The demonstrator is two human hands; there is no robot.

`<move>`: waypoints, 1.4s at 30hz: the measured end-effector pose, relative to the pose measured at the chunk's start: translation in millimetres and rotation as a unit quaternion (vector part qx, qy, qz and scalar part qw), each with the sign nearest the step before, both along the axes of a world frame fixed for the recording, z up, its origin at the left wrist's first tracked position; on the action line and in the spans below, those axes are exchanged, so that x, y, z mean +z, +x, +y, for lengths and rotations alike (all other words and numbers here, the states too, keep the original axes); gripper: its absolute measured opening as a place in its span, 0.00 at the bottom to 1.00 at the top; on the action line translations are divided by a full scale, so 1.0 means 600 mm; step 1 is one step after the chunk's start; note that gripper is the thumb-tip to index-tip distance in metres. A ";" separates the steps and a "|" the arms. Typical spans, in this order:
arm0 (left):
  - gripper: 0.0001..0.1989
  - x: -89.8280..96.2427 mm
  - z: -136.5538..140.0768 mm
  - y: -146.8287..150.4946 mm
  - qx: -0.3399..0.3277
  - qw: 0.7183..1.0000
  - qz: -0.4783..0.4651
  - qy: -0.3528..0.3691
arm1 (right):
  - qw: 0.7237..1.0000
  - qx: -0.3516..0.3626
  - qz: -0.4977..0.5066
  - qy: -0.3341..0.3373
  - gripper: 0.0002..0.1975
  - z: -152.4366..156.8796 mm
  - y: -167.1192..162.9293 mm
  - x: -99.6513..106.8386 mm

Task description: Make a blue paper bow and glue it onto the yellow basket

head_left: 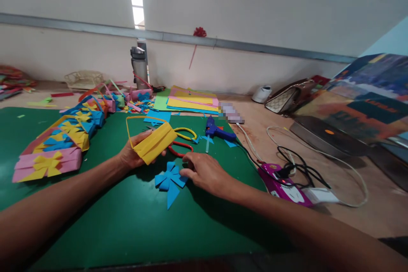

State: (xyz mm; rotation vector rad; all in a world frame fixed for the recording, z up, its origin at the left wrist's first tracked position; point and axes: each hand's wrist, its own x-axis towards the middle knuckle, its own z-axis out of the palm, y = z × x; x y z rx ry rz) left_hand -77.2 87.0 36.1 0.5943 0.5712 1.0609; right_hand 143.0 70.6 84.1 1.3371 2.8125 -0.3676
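My left hand [135, 151] is closed around a small yellow paper basket [155, 143], tilted, with a thin yellow handle looping up on its left. My right hand [207, 173] is just above the mat, thumb and forefinger apart, with the thumb at the right edge of a blue paper bow [170, 177]. That bow has folded loops and a pointed tail toward me. Behind the hands lie scissors with one yellow and one red handle loop [181, 150]; the yellow basket partly hides them. A blue glue gun [218, 129] rests beyond my right hand.
Finished paper baskets with bows [49, 163] stand in a row at left on the green mat [127, 229]. Coloured paper sheets [191, 97], scraps and a bottle [139, 68] sit behind. At right are a pink power strip [283, 185], cables and a phone [231, 113].
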 end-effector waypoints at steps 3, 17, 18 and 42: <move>0.22 0.000 -0.001 0.001 -0.011 1.000 0.000 0.005 | 1.000 0.020 0.005 -0.008 0.17 0.002 -0.011 -0.002; 0.20 -0.006 0.003 -0.001 -0.028 0.999 -0.015 0.019 | 0.989 0.001 0.091 -0.115 0.06 -0.003 -0.031 -0.008; 0.20 -0.006 0.003 -0.001 -0.029 0.999 -0.015 0.022 | 0.986 0.000 0.110 -0.127 0.06 -0.004 -0.027 -0.009; 0.22 0.009 -0.054 0.064 -0.072 0.989 0.081 0.104 | 0.861 -0.046 0.478 -0.168 0.05 -0.033 0.009 -0.007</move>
